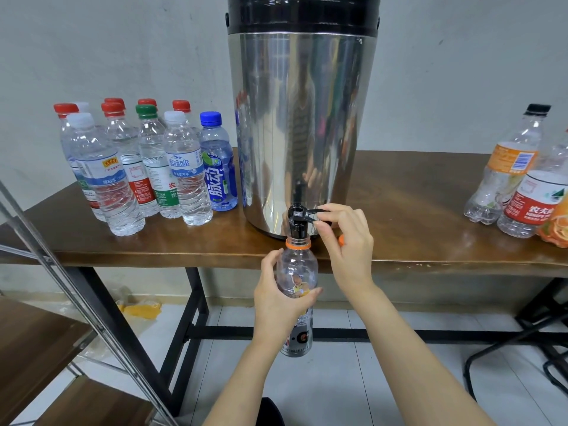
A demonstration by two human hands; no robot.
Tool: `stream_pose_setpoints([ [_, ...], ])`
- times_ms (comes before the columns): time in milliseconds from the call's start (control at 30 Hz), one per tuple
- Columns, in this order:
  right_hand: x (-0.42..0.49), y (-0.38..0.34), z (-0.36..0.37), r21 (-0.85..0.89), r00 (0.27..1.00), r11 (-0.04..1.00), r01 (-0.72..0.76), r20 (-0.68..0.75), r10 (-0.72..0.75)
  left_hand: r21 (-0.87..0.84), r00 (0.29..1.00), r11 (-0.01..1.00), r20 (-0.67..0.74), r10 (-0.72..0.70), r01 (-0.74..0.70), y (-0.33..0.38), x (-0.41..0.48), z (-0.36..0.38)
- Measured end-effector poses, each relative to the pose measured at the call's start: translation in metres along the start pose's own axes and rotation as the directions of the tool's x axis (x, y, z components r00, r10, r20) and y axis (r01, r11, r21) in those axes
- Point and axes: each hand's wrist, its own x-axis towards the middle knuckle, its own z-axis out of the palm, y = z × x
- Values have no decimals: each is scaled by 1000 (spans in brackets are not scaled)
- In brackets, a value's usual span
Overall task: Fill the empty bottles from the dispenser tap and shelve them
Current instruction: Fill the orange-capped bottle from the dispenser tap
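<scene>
The bottle [298,265] is thin, clear plastic. Empty, it should be very light and will dent if squeezed. It will grow heavier as it fills and slippery if water runs down the side. The best hold is probably round the upper body just below the shoulder, firm enough to keep the mouth under the spout. That is where the left hand [278,298] grips it, fingers and thumb curled round the front.

It hangs in the air off the front edge of the table [415,210], at six o'clock from the dispenser [295,133]. Its open mouth is right under the tap [297,221], and no water is visible inside it. It has an orange ring at the neck and a printed label with a large G low down.

The right hand [344,241], at three o'clock from the tap, pinches the black lever between thumb and forefinger. A bit of orange shows under its palm. Whether that is the cap, I cannot tell.

At nine o'clock from the dispenser stands a cluster of capped bottles [184,167]. At three o'clock, well apart, stand empty bottles [504,167]. A shelf [40,342] sits at eight o'clock.
</scene>
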Motion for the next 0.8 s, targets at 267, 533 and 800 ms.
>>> stream_pose_setpoints([
  [267, -1, 1, 0, 3, 1000, 1000, 0, -5, 0, 15, 1000, 1000, -1, 1, -1, -1, 0, 1],
  [533, -1, 0, 1, 14, 1000, 1000, -9, -12, 9, 14, 1000, 1000, -12, -3, 3, -4, 1, 1],
  [800, -1, -1, 1, 20, 1000, 1000, -15, -15, 16, 12, 1000, 1000, -7, 9, -9, -5, 2, 1],
])
